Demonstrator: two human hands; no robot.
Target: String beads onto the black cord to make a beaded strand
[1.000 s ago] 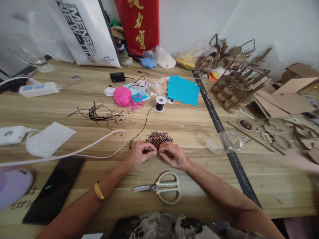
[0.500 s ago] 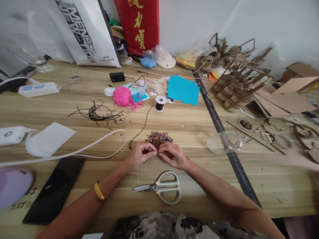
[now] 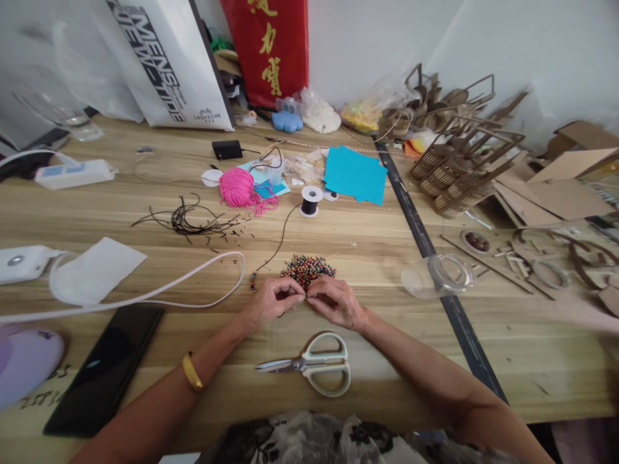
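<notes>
My left hand (image 3: 269,301) and my right hand (image 3: 336,301) meet fingertip to fingertip on the wooden table (image 3: 338,238), just in front of a small heap of coloured beads (image 3: 306,268). Both hands are pinched. The left one pinches a thin black cord (image 3: 277,245), which runs back to a black spool (image 3: 311,201) and carries a few threaded beads (image 3: 253,280). What the right fingers pinch is too small to make out. A pair of white-handled scissors (image 3: 312,365) lies just below the hands.
A black phone (image 3: 104,367), a white cable (image 3: 159,290) and white paper (image 3: 94,269) lie at the left. Pink yarn (image 3: 238,187), blue paper (image 3: 355,174) and cut black cord pieces (image 3: 188,219) lie further back. A clear jar (image 3: 442,276) lies on its side at the right, beside cardboard parts (image 3: 459,161).
</notes>
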